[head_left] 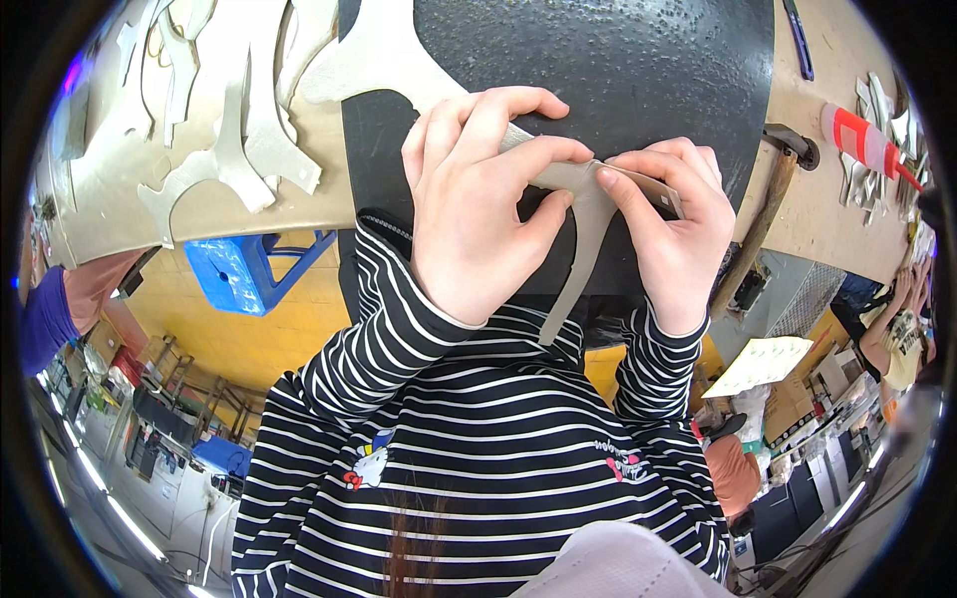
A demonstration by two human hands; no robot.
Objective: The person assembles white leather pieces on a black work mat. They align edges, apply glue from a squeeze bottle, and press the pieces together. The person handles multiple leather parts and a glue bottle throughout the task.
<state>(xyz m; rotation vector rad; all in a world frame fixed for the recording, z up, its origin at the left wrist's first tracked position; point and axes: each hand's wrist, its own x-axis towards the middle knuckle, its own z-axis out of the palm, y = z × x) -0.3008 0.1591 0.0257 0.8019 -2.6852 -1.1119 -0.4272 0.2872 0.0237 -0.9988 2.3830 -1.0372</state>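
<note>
Pinching grey forked piece (592, 214) near fork with thumb and fingers of left hand (478, 189) and right hand (678, 219); holding it between both, over black surface (688, 70), with tail toward striped shirt (518, 429).

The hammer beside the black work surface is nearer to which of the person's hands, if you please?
Right: the right hand is just left of the hammer; the left hand is farther left, over the grey piece.

Left hand (464, 189): back upward, index (548, 151) and thumb (550, 221) arched, tips apart | right hand (680, 224): thumb (623, 194) and index pinched, other fingers (693, 157) curled | forearms (384, 334): sleeved, reaching forward
</note>
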